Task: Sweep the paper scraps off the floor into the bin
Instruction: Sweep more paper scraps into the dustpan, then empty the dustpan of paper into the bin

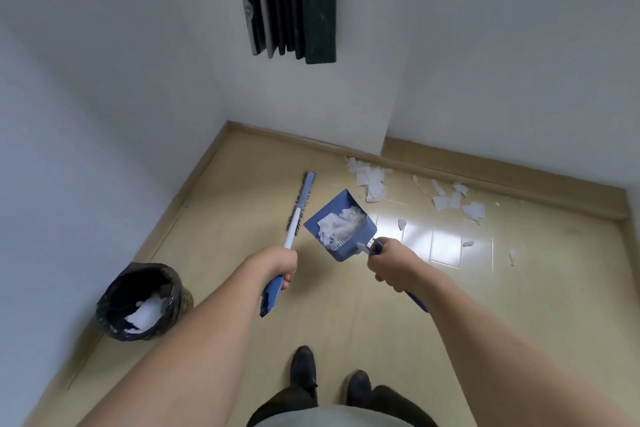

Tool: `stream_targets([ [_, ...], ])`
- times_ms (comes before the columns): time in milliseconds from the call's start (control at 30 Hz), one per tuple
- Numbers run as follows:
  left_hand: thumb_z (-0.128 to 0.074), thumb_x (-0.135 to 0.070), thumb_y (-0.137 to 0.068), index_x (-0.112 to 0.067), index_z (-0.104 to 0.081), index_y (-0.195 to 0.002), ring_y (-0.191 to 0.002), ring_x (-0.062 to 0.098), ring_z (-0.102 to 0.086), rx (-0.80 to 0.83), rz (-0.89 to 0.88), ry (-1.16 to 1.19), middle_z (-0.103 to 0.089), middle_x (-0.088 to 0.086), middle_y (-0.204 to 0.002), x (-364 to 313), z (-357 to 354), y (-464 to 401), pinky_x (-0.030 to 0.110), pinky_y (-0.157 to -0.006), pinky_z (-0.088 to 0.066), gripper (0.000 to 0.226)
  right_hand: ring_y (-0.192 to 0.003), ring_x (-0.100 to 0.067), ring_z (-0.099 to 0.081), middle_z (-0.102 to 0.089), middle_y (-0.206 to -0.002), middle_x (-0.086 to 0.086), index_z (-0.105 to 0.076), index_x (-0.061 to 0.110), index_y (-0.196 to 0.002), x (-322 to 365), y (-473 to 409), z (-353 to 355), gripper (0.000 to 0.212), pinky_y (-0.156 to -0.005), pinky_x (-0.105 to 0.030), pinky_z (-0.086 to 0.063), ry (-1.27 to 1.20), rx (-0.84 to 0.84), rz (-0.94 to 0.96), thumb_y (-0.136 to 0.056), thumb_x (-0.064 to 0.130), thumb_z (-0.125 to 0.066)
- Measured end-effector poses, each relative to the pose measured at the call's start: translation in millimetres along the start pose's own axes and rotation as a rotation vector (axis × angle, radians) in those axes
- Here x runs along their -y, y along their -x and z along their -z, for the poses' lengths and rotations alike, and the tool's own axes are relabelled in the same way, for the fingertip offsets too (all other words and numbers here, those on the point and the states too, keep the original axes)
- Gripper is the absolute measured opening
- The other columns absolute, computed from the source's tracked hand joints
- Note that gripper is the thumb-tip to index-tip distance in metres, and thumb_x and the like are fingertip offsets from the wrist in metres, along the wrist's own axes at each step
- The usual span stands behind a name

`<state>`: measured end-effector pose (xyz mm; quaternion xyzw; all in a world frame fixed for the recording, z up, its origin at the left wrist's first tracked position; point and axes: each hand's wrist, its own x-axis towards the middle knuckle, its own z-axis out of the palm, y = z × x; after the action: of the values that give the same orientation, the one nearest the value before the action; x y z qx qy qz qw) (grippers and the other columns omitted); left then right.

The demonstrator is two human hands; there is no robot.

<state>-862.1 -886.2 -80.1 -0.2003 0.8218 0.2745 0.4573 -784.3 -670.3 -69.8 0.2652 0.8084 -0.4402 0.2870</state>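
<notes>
Gripping the blue plastic long-handled dustpan (341, 224) by its handle with the right hand (389, 267), fingers wrapped fully round the grip, nothing else held; pan hanging just ahead of and to the left of those fingers, clear of the floor by the look of it, loaded with a heap of white torn paper scraps (341, 227)

Holding the blue-and-white broom (294, 215) in the left hand (277, 269), fingers curled tight about the lower blue part of the stick, long axis running forward and away from the knuckles, bristle head lying well beyond the fingertips

Sitting down and to the left of the left hand, well apart from the pan: the round bin lined with a black plastic bag (143, 302), some white paper already inside

Judging the coming move as a swing of the loaded pan leftward, across the broom, toward that bin; left hand nearer the bin, right hand carrying the load

Lying still unswept well ahead and to the right of the right fingers, along the skirting: more loose white paper pieces (453, 199)
</notes>
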Motion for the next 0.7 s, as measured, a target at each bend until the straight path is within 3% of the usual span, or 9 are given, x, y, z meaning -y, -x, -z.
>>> stream_targets([
  [100, -0.041, 0.000, -0.082, -0.001, -0.051, -0.100, -0.032, 0.013, -0.037, 0.010, 0.034, 0.112, -0.041, 0.002, -0.042, 34, 2, 7, 0.017, -0.050, -0.036, 0.021, -0.050, -0.018, -0.032, -0.045, -0.067, -0.004, -0.050, 0.013, -0.093, 15, 16, -21, 0.022, -0.045, -0.024, -0.027, 0.014, 0.052, 0.066, -0.075, 0.019, -0.040],
  [200, -0.041, 0.001, -0.081, -0.001, -0.050, -0.098, -0.033, 0.013, -0.035, 0.028, 0.078, 0.184, -0.040, 0.003, -0.048, 66, -3, 19, 0.017, -0.046, -0.035, 0.020, -0.050, -0.020, -0.030, -0.038, -0.063, -0.002, -0.044, 0.016, -0.081, 21, 24, -40, 0.006, -0.045, -0.024, -0.027, 0.071, 0.076, 0.086, -0.078, 0.016, -0.039],
  [267, -0.042, 0.002, -0.082, -0.002, -0.049, -0.097, -0.033, 0.012, -0.035, 0.013, 0.086, 0.197, -0.039, 0.003, -0.049, 87, -1, 26, 0.016, -0.042, -0.035, 0.017, -0.052, -0.020, -0.030, -0.038, -0.065, -0.004, -0.041, 0.017, -0.077, 26, 29, -55, 0.008, -0.045, -0.024, -0.027, 0.121, 0.062, 0.107, -0.082, 0.012, -0.037],
  [400, -0.043, -0.001, -0.085, -0.005, -0.047, -0.084, -0.032, 0.011, -0.035, 0.025, 0.117, 0.191, -0.038, 0.001, -0.051, 122, 10, 40, 0.012, -0.036, -0.031, 0.005, -0.055, -0.022, -0.034, -0.043, -0.073, -0.007, -0.052, 0.012, -0.093, 36, 42, -91, 0.019, -0.047, -0.026, -0.030, 0.181, 0.043, 0.109, -0.085, 0.007, -0.035],
  [500, -0.042, -0.001, -0.085, -0.004, -0.048, -0.088, -0.034, 0.012, -0.034, 0.025, 0.117, 0.249, -0.038, 0.001, -0.052, 152, 21, 40, 0.014, -0.038, -0.031, 0.008, -0.054, -0.023, -0.040, -0.046, -0.071, -0.006, -0.053, 0.010, -0.098, 50, 58, -118, 0.017, -0.047, -0.024, -0.032, 0.247, 0.039, 0.143, -0.089, 0.008, -0.039],
  [700, -0.043, 0.000, -0.084, -0.001, -0.051, -0.087, -0.040, 0.014, -0.036, 0.001, 0.074, 0.298, -0.040, 0.003, -0.052, 215, 69, 32, 0.018, -0.046, -0.035, 0.009, -0.056, -0.018, -0.034, -0.042, -0.069, -0.002, -0.045, 0.012, -0.085, 78, 96, -189, 0.010, -0.049, -0.025, -0.028, 0.375, -0.016, 0.232, -0.091, 0.009, -0.037],
])
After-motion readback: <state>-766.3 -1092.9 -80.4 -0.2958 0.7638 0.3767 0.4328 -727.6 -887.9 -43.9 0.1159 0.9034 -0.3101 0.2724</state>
